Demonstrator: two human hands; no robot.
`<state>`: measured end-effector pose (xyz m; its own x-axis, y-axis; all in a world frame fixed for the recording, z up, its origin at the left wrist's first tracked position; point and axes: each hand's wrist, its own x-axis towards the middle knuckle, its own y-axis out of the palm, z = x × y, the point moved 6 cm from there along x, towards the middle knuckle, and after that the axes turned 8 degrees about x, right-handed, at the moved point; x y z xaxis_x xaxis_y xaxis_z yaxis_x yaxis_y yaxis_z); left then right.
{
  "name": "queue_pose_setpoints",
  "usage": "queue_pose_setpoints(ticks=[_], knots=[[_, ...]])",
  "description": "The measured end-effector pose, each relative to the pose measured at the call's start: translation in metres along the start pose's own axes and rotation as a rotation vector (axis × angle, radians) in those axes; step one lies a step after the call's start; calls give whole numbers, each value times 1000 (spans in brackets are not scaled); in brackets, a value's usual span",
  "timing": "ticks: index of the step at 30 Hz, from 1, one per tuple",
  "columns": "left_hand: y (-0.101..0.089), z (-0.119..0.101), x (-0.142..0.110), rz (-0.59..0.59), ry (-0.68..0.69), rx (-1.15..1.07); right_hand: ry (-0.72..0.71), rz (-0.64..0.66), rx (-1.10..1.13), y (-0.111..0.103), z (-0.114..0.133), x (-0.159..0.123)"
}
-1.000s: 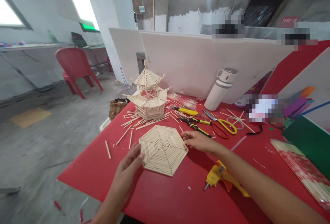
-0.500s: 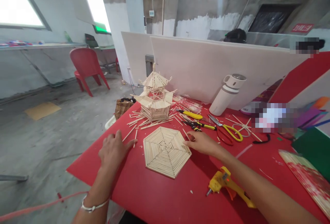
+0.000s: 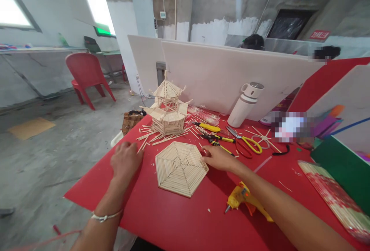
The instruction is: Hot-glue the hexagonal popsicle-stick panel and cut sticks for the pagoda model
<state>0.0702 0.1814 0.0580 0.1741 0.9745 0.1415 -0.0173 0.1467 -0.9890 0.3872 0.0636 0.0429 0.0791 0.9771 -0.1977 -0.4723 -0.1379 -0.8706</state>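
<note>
A flat hexagonal panel of wooden sticks (image 3: 180, 170) lies on the red tabletop. My right hand (image 3: 217, 158) grips its right edge, with thumb and forefinger at the rim. To the left of the panel, my left hand (image 3: 126, 160) rests low with curled fingers beside a few loose wooden sticks (image 3: 143, 144); its fingertips are partly hidden, so what they hold is unclear. Behind the panel stands a small pagoda model (image 3: 167, 108) built of the same sticks, with more sticks scattered round its base. Below my right forearm lies a yellow glue gun (image 3: 245, 199).
Right of the pagoda lie a yellow cutter knife (image 3: 209, 127), pliers (image 3: 215, 140) and yellow-handled scissors (image 3: 248, 141). A white flask (image 3: 245, 104) stands before a white board (image 3: 219, 77). A pack of sticks (image 3: 332, 201) lies far right. A red chair (image 3: 86, 76) stands left.
The view has swung slightly right. My left hand's outstretched thumb has drawn in and its fingers have curled near the sticks. My right hand stays at the panel's edge.
</note>
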Motion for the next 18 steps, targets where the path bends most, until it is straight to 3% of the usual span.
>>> queue_pose_setpoints(ticks=[3,6,13,18], knots=[[2,26,-7,124,-139,-16,54,-43,-59,-7,-7,-3],[7,33,-8,223,-130,-40,109,-68,-121,-11,-12,2],[17,-2,25,132,21,-8,115,-40,-174,-3,-14,28],[18,-18,41,83,101,-31,141,-90,-116,-12,-18,34]])
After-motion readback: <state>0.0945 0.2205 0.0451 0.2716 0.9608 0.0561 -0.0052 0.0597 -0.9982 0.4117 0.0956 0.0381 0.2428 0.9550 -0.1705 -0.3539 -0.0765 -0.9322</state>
